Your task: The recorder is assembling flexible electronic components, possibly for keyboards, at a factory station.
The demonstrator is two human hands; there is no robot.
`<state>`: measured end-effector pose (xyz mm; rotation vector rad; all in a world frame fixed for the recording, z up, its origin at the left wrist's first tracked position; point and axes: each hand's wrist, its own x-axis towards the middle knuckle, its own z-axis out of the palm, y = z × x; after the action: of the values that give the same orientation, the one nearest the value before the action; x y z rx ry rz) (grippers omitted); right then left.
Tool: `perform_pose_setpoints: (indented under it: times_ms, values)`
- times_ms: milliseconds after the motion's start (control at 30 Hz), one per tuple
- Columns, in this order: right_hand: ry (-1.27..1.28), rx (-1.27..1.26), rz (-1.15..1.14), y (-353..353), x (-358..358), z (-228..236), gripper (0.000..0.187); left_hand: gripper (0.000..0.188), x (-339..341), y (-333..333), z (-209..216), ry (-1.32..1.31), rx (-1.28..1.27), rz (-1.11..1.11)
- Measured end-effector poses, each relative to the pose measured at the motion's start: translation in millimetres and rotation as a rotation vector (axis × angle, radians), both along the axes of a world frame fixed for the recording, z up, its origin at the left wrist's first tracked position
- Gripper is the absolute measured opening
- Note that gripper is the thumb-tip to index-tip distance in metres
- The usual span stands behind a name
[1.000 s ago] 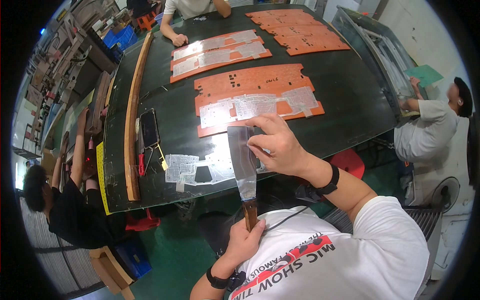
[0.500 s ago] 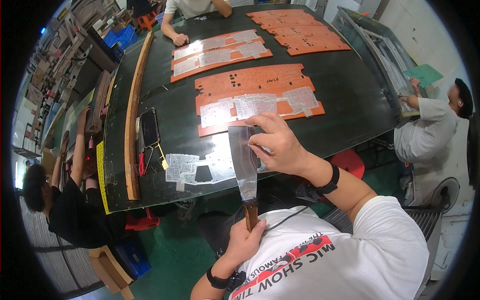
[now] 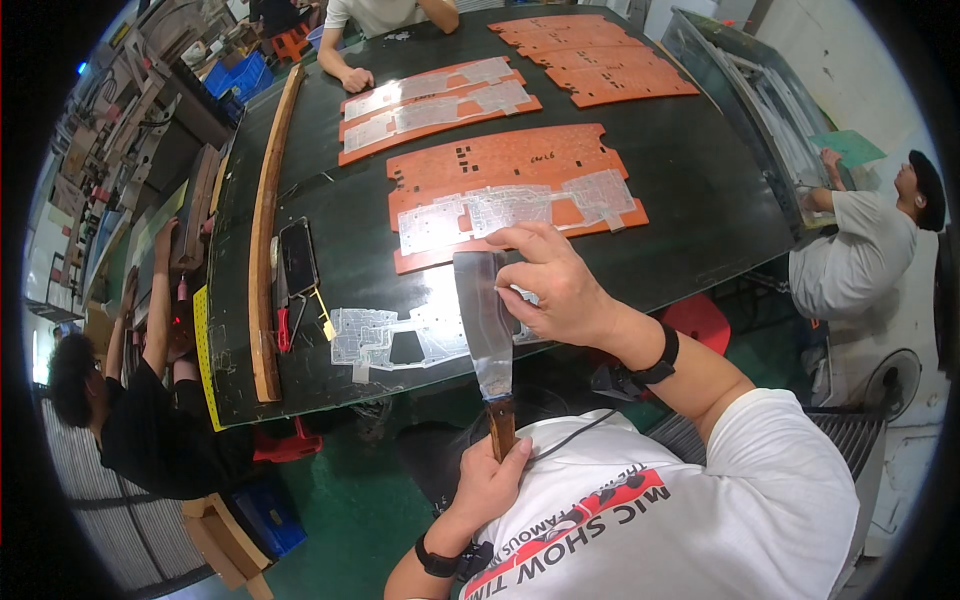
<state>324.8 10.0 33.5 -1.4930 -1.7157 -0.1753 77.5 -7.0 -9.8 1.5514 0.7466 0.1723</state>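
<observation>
My left hand (image 3: pixel 490 482) is wrapped round the brown handle of a scraper (image 3: pixel 487 335), whose broad metal blade points up and away from me. My right hand (image 3: pixel 555 285) is closed in a pinch at the blade's right edge near its top; whatever lies between its fingertips is too small to make out. Behind the blade, a thin silvery cut-out sheet (image 3: pixel 365 335) lies along the table's near edge, partly hidden by the scraper and my right hand. Farther off lies an orange board (image 3: pixel 510 155) with another silvery sheet (image 3: pixel 510 212) on its near half.
More orange boards (image 3: pixel 600 60) lie on the dark table (image 3: pixel 700 190). At left are a wooden bar (image 3: pixel 268 230), a phone (image 3: pixel 298 250) and a red-handled tool (image 3: pixel 283 328). One person sits across the table (image 3: pixel 385 15); others work at left (image 3: pixel 150 420) and right (image 3: pixel 850 240).
The view has shifted very slightly. Both hands and the scraper hold almost the same pose as before.
</observation>
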Motion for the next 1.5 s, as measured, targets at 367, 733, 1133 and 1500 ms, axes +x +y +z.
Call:
perform_pose_setpoints:
  times_ms: [367, 733, 1133, 1500]
  values:
    - [0.214, -0.036, -0.185, -37, 26, -11, 0.009, 0.031, -5, -3, -5, -0.012, -0.170, 0.071]
    - [0.411, -0.210, -0.319, -96, 46, -93, 0.007, 0.033, 17, -4, -2, 0.049, -0.044, -0.053]
    - [0.383, -0.242, -0.110, -105, 41, -139, 0.007, 0.036, 24, -17, -13, -0.013, -0.038, -0.046]
    - [0.178, -0.256, -0.109, -100, 43, -147, 0.006, 0.038, 18, -24, -15, -0.017, -0.059, 0.006]
